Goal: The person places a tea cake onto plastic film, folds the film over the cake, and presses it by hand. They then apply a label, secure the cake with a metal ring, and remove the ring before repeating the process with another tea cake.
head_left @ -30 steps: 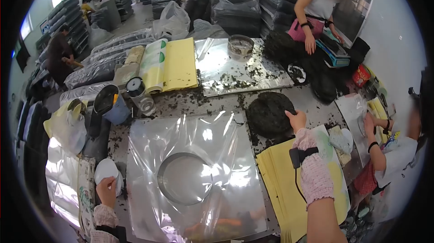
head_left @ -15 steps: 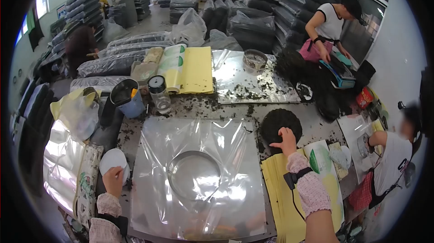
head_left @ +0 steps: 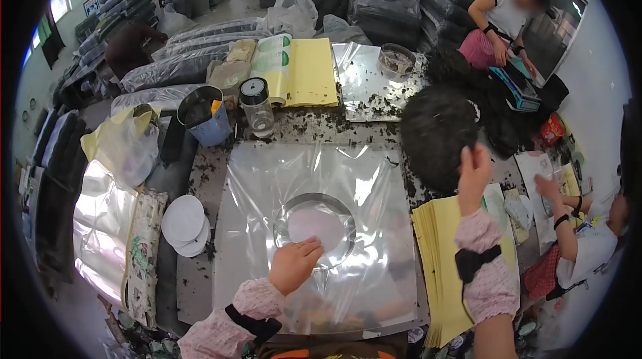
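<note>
My left hand (head_left: 294, 267) has its fingers closed on a white paper disc (head_left: 317, 225), which lies over a metal ring (head_left: 311, 196). The ring is at the middle of a clear plastic sheet (head_left: 267, 185) spread on the work surface in front of me. Raised and tilted at the right, a dark round disc of what looks like dried seaweed (head_left: 438, 137) is pinched at its edge by my right hand (head_left: 473, 175). More white paper discs (head_left: 183, 220) are stacked on the left.
Yellow paper sheets (head_left: 435, 252) lie on the right. A blue bucket (head_left: 210, 125), a lidded clear jar (head_left: 258, 115) and a yellow pad (head_left: 311, 71) stand or lie behind. Dark flakes litter the table. Two people work on the right; filled bags (head_left: 384, 15) are piled behind.
My left hand has brought a white paper disc from the stack rightward to the ring. My right hand has lifted the dark disc off the table, tilting it up.
</note>
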`<state>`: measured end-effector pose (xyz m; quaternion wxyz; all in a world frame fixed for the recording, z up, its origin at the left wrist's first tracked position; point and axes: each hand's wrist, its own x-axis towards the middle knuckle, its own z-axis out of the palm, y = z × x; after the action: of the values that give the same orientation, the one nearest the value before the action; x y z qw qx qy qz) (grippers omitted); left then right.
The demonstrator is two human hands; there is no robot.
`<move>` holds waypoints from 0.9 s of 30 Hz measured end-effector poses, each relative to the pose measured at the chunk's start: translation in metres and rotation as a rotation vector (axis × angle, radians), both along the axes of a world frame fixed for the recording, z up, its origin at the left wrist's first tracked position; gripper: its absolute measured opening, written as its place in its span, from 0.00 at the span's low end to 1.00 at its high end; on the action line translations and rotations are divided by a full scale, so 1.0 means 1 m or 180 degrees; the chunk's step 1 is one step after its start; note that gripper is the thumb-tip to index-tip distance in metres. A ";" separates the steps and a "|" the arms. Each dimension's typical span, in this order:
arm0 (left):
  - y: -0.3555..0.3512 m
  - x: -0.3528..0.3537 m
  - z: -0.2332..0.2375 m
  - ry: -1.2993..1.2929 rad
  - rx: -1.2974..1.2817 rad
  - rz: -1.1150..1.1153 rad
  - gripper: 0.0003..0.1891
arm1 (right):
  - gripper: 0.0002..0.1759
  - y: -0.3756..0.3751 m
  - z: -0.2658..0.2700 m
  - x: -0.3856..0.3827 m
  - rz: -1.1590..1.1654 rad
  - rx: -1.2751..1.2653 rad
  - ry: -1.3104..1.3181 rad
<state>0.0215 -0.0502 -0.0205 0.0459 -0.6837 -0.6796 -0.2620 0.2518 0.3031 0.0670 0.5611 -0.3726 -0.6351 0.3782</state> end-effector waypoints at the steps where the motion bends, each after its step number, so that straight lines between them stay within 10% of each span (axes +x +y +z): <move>1: -0.002 0.006 0.005 -0.0311 0.0124 0.0099 0.17 | 0.10 -0.031 -0.003 -0.010 0.0310 -0.0696 0.0085; 4: -0.018 -0.003 0.046 -0.0520 0.0693 0.0024 0.18 | 0.13 -0.115 -0.024 -0.043 0.1267 -0.2508 0.0703; 8: -0.010 -0.030 0.055 -0.0794 -0.0071 0.0644 0.39 | 0.23 -0.175 -0.089 -0.051 0.1919 -0.2794 -0.0034; 9: -0.009 -0.034 0.035 -0.0835 -0.0386 0.0676 0.46 | 0.29 -0.179 -0.090 -0.059 0.2045 -0.2635 -0.0212; 12: -0.005 -0.033 0.025 -0.0790 -0.0821 0.0638 0.64 | 0.57 -0.171 -0.035 -0.067 0.0996 0.1764 -0.2843; 15: 0.025 -0.038 0.059 -0.0559 -0.1649 0.0606 0.72 | 0.81 -0.177 -0.008 -0.108 0.2452 0.1048 -0.3711; 21: 0.056 -0.020 -0.008 0.1340 -0.1550 0.1166 0.59 | 0.68 -0.207 -0.091 -0.143 0.1753 0.1357 -0.4502; 27: 0.070 -0.043 -0.003 0.0340 -0.2573 0.0238 0.70 | 0.72 -0.191 -0.104 -0.146 0.2450 0.0942 -0.4476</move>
<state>-0.0220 0.0197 -0.0235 -0.1817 -0.6341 -0.7489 0.0638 0.1058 0.1118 -0.0367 -0.0947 -0.2006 -0.9658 0.1344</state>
